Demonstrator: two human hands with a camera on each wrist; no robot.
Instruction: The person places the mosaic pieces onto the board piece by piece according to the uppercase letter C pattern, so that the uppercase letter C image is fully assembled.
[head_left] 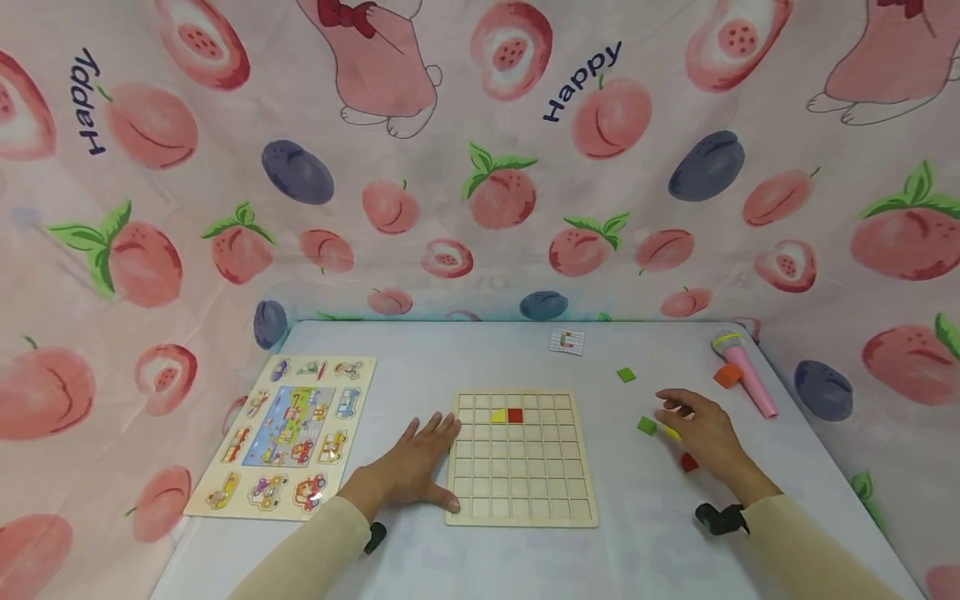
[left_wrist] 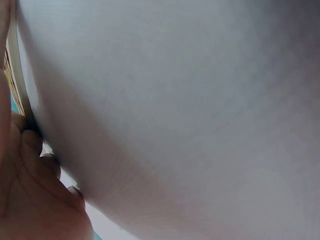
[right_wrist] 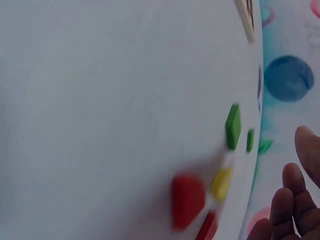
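Note:
My left hand (head_left: 411, 460) lies spread on the table, touching the left edge of a wooden grid board (head_left: 532, 472). A yellow tile (head_left: 499, 416) and a red tile (head_left: 515, 415) sit side by side in its second row. Over the loose tiles on the right hovers my right hand (head_left: 705, 433), fingers slightly bent, with nothing visible between thumb and fingers (right_wrist: 295, 172). Beneath and beside it are a green tile (head_left: 647, 426), a partly covered yellow tile (head_left: 672, 433) and a red tile (head_left: 689, 462). The right wrist view shows two red pieces (right_wrist: 187, 201) there.
A wooden vehicle picture puzzle (head_left: 281, 437) lies at the left. Toward the back are a small printed card (head_left: 567, 341) and another green tile (head_left: 626, 375). At the right, a pink toy microphone (head_left: 750, 379) lies by an orange block (head_left: 727, 375). Fruit-print cloth (head_left: 480, 275) hangs behind.

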